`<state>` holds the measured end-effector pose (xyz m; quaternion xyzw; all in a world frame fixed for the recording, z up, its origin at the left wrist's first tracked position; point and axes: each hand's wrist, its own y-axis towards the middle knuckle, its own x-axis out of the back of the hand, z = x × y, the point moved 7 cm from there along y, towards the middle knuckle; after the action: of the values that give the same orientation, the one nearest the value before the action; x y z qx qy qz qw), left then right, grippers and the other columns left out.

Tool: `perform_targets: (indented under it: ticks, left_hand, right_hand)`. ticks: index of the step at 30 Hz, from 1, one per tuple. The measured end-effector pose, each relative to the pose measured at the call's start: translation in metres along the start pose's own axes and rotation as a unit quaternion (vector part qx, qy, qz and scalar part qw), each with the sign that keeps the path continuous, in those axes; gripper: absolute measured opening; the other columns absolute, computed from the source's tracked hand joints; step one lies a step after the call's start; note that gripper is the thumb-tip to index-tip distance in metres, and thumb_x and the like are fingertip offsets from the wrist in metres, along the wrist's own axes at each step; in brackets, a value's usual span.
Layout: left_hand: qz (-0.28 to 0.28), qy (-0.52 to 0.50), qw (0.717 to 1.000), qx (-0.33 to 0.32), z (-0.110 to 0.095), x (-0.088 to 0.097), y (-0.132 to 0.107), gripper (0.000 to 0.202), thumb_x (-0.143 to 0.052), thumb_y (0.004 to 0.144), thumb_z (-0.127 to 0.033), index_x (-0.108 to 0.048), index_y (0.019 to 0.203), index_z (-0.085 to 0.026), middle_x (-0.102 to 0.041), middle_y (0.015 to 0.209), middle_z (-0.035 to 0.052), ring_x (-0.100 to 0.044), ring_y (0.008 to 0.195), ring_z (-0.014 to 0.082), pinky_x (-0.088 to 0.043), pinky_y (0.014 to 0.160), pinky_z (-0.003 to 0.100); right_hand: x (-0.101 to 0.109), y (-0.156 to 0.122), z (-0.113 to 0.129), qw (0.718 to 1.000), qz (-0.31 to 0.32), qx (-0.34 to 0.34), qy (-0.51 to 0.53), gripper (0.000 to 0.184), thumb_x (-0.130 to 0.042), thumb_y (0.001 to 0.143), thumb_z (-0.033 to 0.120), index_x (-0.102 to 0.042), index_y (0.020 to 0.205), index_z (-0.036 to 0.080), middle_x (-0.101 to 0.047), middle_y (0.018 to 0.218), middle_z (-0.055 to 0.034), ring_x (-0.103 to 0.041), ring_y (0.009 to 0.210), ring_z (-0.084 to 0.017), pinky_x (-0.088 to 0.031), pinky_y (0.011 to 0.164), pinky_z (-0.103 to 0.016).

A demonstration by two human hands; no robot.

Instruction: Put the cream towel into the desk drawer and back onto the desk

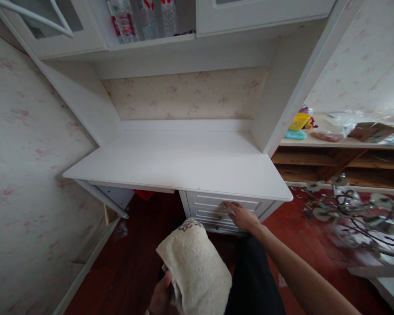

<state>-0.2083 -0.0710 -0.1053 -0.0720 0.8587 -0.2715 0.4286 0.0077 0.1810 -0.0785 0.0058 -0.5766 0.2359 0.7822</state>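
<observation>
A folded cream towel [197,267] with a dark pattern near its top edge is gripped from the left side by my left hand [162,291]. Most of that hand's fingers are hidden under the cloth. My right hand [244,216] reaches to the top drawer [203,201] of a white desk [190,162], its fingertips closed at the small drawer knob [225,205]. The top drawer looks shut. Below it are more drawers [203,214] with small knobs, partly covered by the towel and my hand.
Plastic bottles [149,19] stand on the shelf above the desk. To the right, a low wooden shelf [315,156] carries a yellow container [300,121], a cardboard box [372,131] and plastic bags. A chandelier [361,214] lies on the red floor at right.
</observation>
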Motion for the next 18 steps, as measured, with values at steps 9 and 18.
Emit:
perform_targets:
  ticks: [9,18]
  left_hand:
    - [-0.146,-0.036,0.988,0.022,-0.008,-0.031,0.069,0.026,-0.064,0.068,-0.011,-0.061,0.094,-0.016,-0.071,0.079,0.0063,-0.07,0.083,0.0251,-0.057,0.076,0.039]
    - [-0.171,-0.054,0.976,-0.128,-0.063,-0.053,0.153,0.02,-0.054,0.076,-0.004,-0.057,0.09,-0.018,-0.067,0.077,0.002,-0.07,0.076,0.0168,-0.058,0.071,0.032]
  right_hand:
    - [0.152,-0.042,-0.077,0.963,-0.235,-0.112,0.064,0.039,-0.042,0.09,0.044,-0.066,0.113,0.024,-0.071,0.098,-0.0072,-0.065,0.092,-0.025,-0.048,0.084,-0.036]
    - [0.126,-0.003,-0.136,0.951,-0.202,-0.235,-0.018,0.055,-0.023,0.093,0.049,-0.033,0.143,0.032,-0.023,0.154,-0.0103,-0.028,0.134,-0.04,-0.035,0.094,-0.066]
